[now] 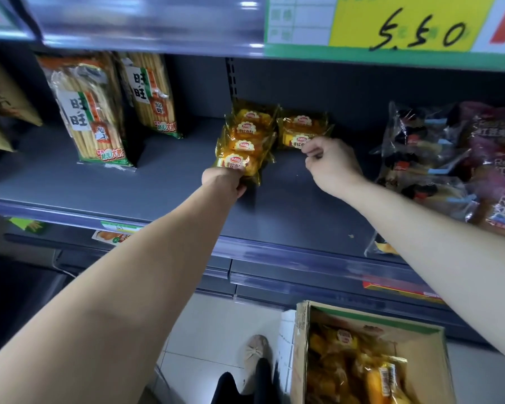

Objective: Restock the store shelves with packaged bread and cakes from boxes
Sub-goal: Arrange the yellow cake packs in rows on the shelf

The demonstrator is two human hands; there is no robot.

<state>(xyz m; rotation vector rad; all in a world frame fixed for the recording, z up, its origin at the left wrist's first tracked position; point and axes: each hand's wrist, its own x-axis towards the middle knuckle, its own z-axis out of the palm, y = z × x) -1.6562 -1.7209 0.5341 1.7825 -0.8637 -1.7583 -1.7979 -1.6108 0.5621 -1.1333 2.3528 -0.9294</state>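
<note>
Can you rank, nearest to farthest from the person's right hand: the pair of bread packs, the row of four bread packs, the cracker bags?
1. pair of bread packs, at the fingertips of the right hand.
2. row of four bread packs, just left.
3. cracker bags, far left.

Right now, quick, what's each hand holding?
Left hand: closed on the front bread packet of the left row.
Right hand: pinching the right-hand bread packet.
</note>
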